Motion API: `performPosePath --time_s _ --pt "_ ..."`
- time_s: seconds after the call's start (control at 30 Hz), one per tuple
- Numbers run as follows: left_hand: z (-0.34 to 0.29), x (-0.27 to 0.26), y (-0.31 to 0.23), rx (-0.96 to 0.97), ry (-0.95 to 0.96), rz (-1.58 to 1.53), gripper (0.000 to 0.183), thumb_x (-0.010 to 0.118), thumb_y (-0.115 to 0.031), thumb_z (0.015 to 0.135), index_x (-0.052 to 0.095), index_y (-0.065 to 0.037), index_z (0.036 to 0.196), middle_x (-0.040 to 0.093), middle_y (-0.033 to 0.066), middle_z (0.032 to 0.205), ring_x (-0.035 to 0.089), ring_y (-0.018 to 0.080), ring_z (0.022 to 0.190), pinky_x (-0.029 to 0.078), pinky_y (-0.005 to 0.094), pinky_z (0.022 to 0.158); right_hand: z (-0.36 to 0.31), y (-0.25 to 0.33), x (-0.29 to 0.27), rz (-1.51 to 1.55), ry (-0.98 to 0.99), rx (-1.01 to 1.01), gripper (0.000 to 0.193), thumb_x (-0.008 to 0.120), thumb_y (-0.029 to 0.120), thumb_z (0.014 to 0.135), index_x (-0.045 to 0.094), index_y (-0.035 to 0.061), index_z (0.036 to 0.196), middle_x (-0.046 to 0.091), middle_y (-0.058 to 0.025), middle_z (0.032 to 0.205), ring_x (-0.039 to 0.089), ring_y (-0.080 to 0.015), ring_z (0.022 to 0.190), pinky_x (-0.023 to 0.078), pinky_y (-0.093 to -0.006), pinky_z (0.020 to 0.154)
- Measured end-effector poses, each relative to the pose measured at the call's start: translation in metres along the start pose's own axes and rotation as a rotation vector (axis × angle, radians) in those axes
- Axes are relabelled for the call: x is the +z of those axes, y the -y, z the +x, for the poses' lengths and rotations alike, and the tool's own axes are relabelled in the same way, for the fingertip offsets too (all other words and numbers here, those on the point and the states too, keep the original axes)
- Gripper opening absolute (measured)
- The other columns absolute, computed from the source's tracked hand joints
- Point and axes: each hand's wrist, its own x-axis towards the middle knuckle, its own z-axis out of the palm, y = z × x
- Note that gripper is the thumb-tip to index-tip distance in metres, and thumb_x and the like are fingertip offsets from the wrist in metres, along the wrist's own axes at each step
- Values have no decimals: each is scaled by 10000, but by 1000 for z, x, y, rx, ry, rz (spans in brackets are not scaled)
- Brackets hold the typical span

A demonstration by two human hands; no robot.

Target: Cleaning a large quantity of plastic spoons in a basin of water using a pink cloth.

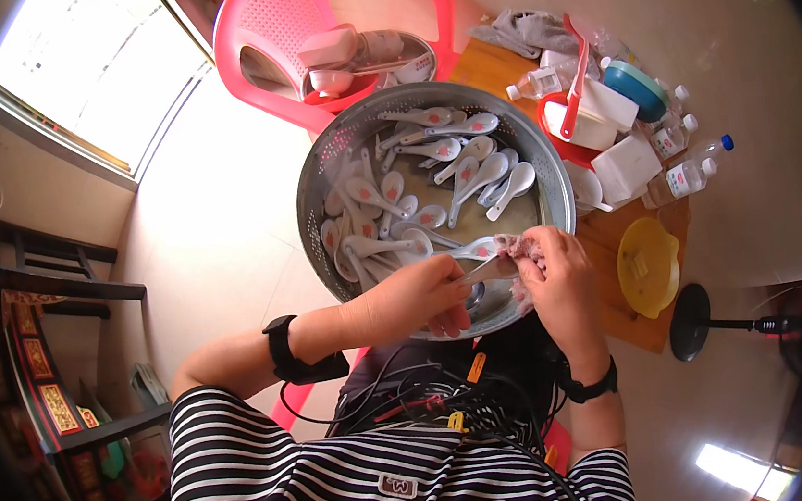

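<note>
Between my hands, over the near side of a large round metal basin (554, 158), is a white soup spoon (488, 270). The fingers of my left hand (415, 299) are pinched on its left end. My right hand (560, 274) is closed round a crumpled pinkish-grey cloth (521, 250) at the spoon's other end, and the cloth and fingers partly cover the spoon. Many white soup spoons (490, 176) with red marks lie heaped in the basin, with some shallow liquid showing among them. The basin's upper wall has rows of small holes.
A pink plastic chair (274, 13) beyond the basin bears a tub of bowls (332, 81). On the right, a wooden table (604, 250) carries a red ladle-like tool (578, 79), white boxes (627, 169), plastic bottles (682, 179) and a yellow bowl (649, 267). Cables (375, 383) cross my lap.
</note>
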Motion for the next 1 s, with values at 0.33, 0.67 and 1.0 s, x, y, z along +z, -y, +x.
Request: performPosePath --time_s 0.33,0.67,1.0 --pt "2 -13 -4 -153 157 -587 346 450 -323 1083 536 11 1106 491 -10 732 495 94 584 357 248 510 -5 2 3 198 -129 -34 179 687 44 898 664 46 1075 572 -95 993 625 -271 844 505 -384 708" --pt "7 -1 -3 61 -14 27 363 529 -300 1040 531 53 1125 685 104 822 696 173 733 568 296 655 -8 7 17 147 -177 -142 123 682 108 945 674 4 1012 555 -79 1036 617 -178 595 516 -315 557" --pt "22 1 -1 8 -12 -164 318 519 -231 1048 524 74 1133 707 132 924 723 198 821 598 301 742 -9 12 24 328 -95 17 140 651 120 967 641 38 1079 540 -133 1008 635 -284 846 523 -394 638"
